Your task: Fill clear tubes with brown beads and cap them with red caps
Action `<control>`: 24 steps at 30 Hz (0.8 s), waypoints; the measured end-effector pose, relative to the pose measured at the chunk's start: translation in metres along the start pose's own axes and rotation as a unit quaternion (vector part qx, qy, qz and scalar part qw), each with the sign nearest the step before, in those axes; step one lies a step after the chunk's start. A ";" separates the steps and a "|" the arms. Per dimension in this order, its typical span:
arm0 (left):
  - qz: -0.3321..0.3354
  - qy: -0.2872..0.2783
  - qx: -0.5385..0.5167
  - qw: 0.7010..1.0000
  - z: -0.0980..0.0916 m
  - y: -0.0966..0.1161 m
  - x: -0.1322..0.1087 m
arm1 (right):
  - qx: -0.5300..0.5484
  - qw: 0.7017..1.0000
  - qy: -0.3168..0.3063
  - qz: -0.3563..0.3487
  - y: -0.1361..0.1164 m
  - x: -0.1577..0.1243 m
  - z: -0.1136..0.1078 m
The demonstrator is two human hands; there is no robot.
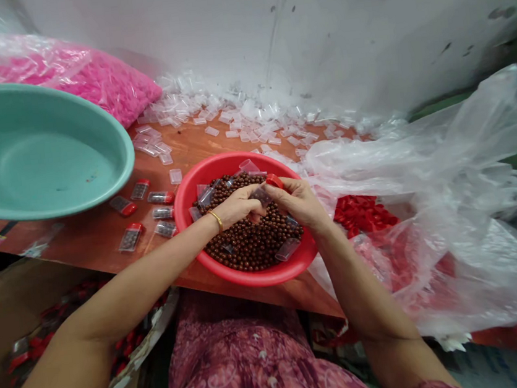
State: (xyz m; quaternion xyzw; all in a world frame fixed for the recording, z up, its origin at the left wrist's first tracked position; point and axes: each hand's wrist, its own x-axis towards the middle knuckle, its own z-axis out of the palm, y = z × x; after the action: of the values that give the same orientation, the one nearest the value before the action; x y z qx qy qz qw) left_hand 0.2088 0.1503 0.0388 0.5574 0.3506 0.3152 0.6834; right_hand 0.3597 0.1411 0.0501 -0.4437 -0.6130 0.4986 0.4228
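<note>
Head view: two hands (269, 202) hold one small case (265, 193) over one red bowl (184, 199).

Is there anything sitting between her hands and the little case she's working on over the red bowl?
Nothing visible: the left hand and right hand both already touch the small clear case.

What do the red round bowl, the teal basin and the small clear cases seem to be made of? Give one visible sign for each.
Red round bowl: probably moulded plastic, with a smooth, even colour and a thin rolled rim.
Teal basin: likely plastic too, with a soft sheen and uniform colour.
Small clear cases: thin transparent plastic, since the wooden table shows through them.
</note>
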 end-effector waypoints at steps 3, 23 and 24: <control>-0.018 -0.027 -0.008 0.999 -0.001 -0.001 0.001 | 0.048 0.999 0.002 0.017 0.008 0.000 -0.002; 0.036 -0.005 -0.001 0.999 0.008 0.003 0.010 | -0.025 0.996 0.079 -0.032 0.006 -0.008 -0.007; 0.037 0.001 0.016 0.999 0.010 0.002 0.010 | -0.067 0.993 0.079 -0.049 0.006 -0.009 -0.008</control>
State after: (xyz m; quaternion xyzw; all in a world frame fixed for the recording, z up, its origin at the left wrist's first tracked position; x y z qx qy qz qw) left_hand 0.2229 0.1537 0.0411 0.5802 0.3354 0.3358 0.6619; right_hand 0.3704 0.1350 0.0442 -0.4782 -0.6307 0.3984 0.4635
